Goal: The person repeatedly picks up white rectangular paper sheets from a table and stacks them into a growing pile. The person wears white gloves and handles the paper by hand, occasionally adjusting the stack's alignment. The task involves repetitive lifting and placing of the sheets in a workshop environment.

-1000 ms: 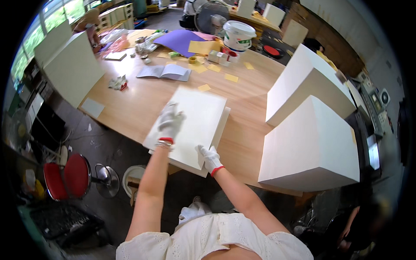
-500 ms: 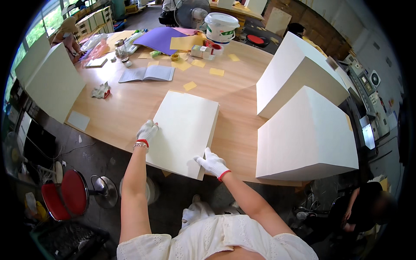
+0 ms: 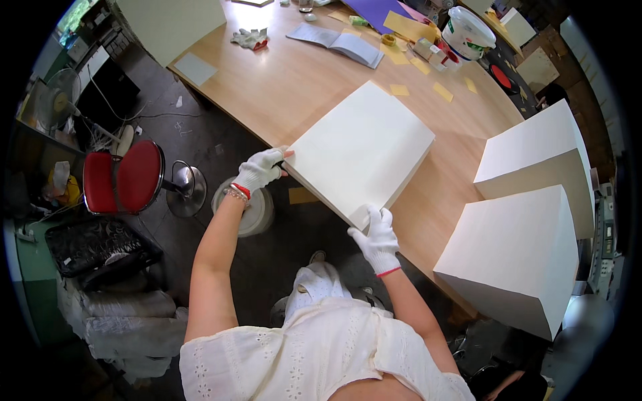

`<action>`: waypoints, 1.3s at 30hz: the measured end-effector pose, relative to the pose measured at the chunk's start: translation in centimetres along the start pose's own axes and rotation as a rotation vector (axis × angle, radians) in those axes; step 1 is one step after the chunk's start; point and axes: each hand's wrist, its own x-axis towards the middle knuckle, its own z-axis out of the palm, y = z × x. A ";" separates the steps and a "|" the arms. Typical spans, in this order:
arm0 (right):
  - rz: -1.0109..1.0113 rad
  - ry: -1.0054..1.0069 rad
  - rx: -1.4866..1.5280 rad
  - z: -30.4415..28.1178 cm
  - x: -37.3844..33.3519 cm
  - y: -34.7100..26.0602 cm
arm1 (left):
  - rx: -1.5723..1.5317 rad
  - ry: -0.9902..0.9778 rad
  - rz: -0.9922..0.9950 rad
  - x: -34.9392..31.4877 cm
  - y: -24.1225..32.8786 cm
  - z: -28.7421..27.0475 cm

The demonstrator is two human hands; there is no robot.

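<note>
A thick white rectangular slab (image 3: 364, 147), perhaps a stack of boards or a flattened box, lies on the wooden table with its near edge at the table's front edge. My left hand (image 3: 262, 168), in a white knitted glove with bare fingertips showing, is closed round the slab's left corner. At its near right corner, my right hand (image 3: 376, 239), gloved in white, grips the edge with fingers over the top and thumb along the front side. The undersides of both grips are hidden.
Two large white box-like forms (image 3: 511, 254) (image 3: 535, 150) stand on the table (image 3: 267, 93) at right. Farther back are an open notebook (image 3: 334, 43), a loose glove (image 3: 251, 39), yellow paper slips and a white bucket (image 3: 468, 33). A red stool (image 3: 138, 177) stands left.
My view has turned left. My left hand has gone from lying along the slab's left side to gripping its corner; my right hand stays at the near right corner.
</note>
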 end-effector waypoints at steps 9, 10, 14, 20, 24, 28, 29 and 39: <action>-0.005 0.022 0.005 0.3 0.5 1.3 | 0.268 0.047 0.096 1.3 -0.8 0.7; 0.002 0.016 0.008 0.3 0.6 1.1 | 0.309 0.039 0.099 1.3 -0.9 0.5; -0.004 0.002 0.047 0.4 0.6 1.1 | 0.249 -0.020 -0.023 0.9 -0.7 0.3; -0.080 0.005 0.087 -0.1 0.4 1.3 | 0.212 -0.037 0.014 1.0 -0.4 0.2; -0.171 0.027 0.113 -0.6 0.2 2.5 | 0.351 -0.123 0.062 2.1 1.4 -1.3; -0.220 0.082 0.403 -1.7 -2.1 4.4 | 0.577 -0.250 0.095 6.6 4.1 1.0; -0.235 0.118 0.435 -2.2 -3.1 5.1 | 0.607 -0.296 0.107 8.3 5.5 2.5; 0.405 0.223 0.414 -3.5 -18.9 15.0 | 0.690 -0.292 -0.254 33.8 5.3 12.9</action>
